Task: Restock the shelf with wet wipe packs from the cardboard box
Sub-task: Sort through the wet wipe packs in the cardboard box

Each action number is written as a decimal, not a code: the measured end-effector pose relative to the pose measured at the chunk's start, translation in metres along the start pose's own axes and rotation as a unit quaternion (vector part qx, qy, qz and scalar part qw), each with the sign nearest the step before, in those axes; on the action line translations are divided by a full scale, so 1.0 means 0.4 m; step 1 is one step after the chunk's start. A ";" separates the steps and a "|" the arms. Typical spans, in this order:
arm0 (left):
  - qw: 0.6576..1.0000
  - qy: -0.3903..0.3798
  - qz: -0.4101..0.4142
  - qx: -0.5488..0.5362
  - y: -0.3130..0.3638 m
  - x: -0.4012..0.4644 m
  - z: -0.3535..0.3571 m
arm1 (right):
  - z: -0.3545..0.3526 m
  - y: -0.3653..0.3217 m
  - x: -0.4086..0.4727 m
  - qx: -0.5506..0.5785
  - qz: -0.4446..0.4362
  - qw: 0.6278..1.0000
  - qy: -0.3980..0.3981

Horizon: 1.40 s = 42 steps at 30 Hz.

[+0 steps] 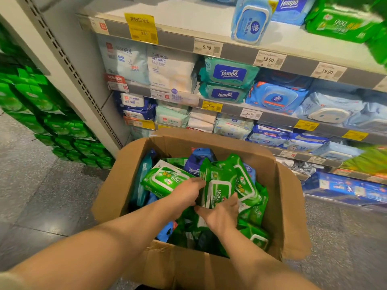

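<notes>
An open cardboard box [289, 197] stands on the floor before the shelf, filled with several green and blue wet wipe packs. Both my hands are inside it. My left hand [186, 193] reaches between two green packs, its fingers tucked behind the upright green pack [219, 191] in the middle. My right hand [222, 214] grips that same pack from the near side, thumb pointing left. Another green pack [165, 181] lies flat to the left of my left hand. The shelf [240, 53] rises behind the box, with matching green packs [343, 24] at the top right.
The shelf tiers hold blue, white and teal wipe packs behind price tags. A stack of green packages [48, 118] stands on the floor at the left beside the shelf upright [69, 65]. Grey tiled floor [31, 195] surrounds the box.
</notes>
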<state>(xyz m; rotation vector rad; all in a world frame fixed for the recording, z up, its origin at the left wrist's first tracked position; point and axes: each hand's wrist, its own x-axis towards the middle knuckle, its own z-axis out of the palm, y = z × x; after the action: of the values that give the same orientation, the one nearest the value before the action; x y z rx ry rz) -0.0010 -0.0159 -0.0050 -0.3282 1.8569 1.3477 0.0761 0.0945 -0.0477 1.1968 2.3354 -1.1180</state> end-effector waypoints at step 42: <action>0.928 0.120 0.149 -0.321 0.307 -0.325 0.532 | -0.757 0.147 -0.065 -0.043 -0.361 0.929 0.069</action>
<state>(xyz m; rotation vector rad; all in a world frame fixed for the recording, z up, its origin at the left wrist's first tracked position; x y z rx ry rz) 0.1029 0.1910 0.1489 -0.5805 1.6468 2.2081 0.1652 0.3271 0.1359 0.3685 3.0048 -1.1276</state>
